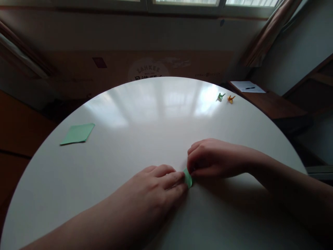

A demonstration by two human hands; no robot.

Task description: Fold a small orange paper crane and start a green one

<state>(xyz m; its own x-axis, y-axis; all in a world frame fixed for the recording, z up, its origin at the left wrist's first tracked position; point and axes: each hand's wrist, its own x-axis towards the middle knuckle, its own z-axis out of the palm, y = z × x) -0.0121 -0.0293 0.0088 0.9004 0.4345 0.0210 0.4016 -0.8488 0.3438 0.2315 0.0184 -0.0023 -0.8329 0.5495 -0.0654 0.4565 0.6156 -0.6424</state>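
A small folded piece of green paper (187, 177) lies on the round white table (145, 118) near its front. My left hand (158, 184) rests on the table with its fingertips pinched on the left side of the piece. My right hand (210, 158) is curled over it from the right, fingers closed on its other side. Most of the paper is hidden under my fingers.
A flat green paper sheet (78, 133) lies at the table's left. A tiny green folded figure (221, 97) and an orange one (230, 99) stand at the far right edge. Beyond them a wooden side table holds a white sheet (247, 86) with a pen.
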